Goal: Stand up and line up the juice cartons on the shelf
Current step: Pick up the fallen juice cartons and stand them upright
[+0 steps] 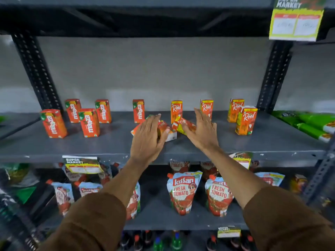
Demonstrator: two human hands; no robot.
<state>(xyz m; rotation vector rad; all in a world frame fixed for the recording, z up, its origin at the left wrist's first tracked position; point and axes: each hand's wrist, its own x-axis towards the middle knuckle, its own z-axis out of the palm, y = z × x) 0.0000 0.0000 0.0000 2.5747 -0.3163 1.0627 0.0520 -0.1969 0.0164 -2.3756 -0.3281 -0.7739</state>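
Note:
Orange juice cartons stand upright across the grey shelf [235,144]: several Maaza cartons [89,122] on the left and several Real cartons [245,120] on the right. Two cartons lie toppled in the middle. My left hand [147,138] rests over a fallen carton [169,132], fingers curled around it. My right hand [203,131] lies flat on the other fallen carton [182,124], fingers spread. Both hands hide much of these cartons, so the grip is unclear.
Green packets [311,124] lie at the shelf's right end. Black perforated uprights [36,69] frame the bay. A price tag [296,20] hangs from the shelf above. Tomato ketchup pouches [183,192] stand on the shelf below, bottles lower still.

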